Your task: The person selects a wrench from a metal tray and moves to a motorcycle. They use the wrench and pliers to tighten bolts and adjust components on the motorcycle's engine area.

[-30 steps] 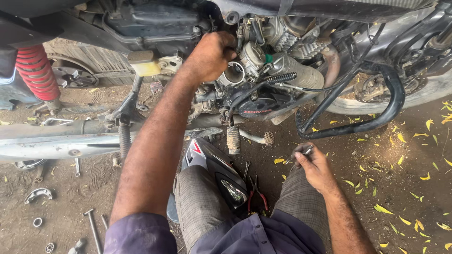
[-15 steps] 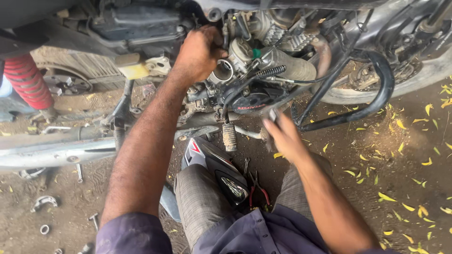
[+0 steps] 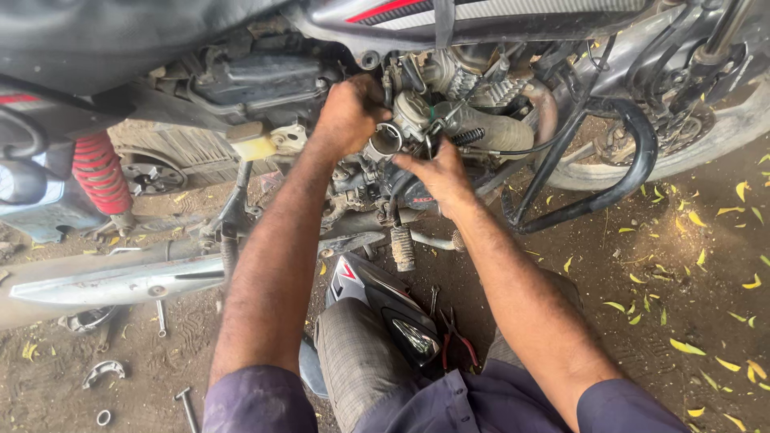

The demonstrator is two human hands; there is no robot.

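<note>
Head view: left hand [image 3: 346,115] grips carburetor [image 3: 399,128]; right hand [image 3: 437,171] pinches just below it

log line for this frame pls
left hand: grips carburetor | right hand: fingers at carburetor's underside | motorcycle on dirt | pliers by knee

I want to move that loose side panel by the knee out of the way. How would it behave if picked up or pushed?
The side panel looks like thin glossy moulded plastic, so probably light for its size and fairly stiff. Its shiny curved face may be slippery in greasy fingers. Leaning against the knee on loose dirt, it would likely slide or tip over if nudged.
</note>
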